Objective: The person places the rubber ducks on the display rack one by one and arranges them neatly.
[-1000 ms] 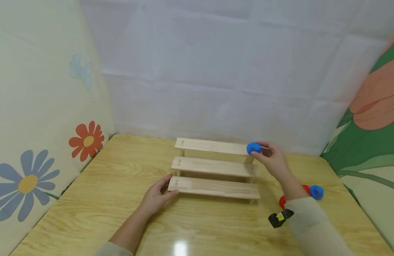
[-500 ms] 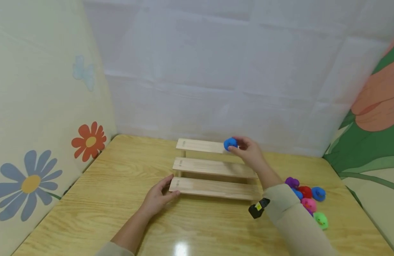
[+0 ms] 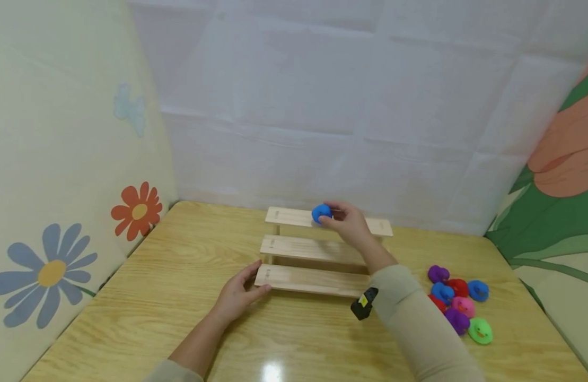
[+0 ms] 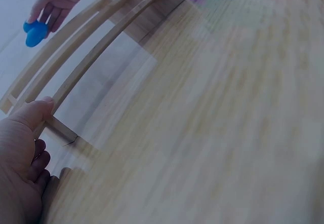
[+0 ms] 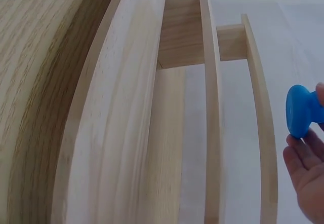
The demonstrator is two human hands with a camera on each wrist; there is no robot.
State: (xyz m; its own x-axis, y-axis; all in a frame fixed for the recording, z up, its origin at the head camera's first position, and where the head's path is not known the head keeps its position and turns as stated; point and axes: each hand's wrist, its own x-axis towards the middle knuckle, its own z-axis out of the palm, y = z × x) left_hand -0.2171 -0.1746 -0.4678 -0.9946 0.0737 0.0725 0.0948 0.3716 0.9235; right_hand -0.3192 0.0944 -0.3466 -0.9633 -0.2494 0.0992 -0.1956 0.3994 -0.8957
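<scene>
A three-tier wooden step rack stands on the table. My left hand grips the left end of its lowest tier, thumb over the board; in the left wrist view the fingers curl beside the end support. With thumb and fingertips, my right hand pinches a blue rubber duck at the top tier, left of its middle. The right wrist view has this duck apart from the top board's edge, its flat base facing the rack.
On the wooden table, right of the rack, lies a cluster of small rubber ducks, among them a green duck, a pink duck and several purple, red and blue ones. A white cloth hangs behind.
My right hand has carried the blue duck leftward along the top tier, from its right end to left of the middle. The ducks beneath the right arm have come into view. The left hand stays put.
</scene>
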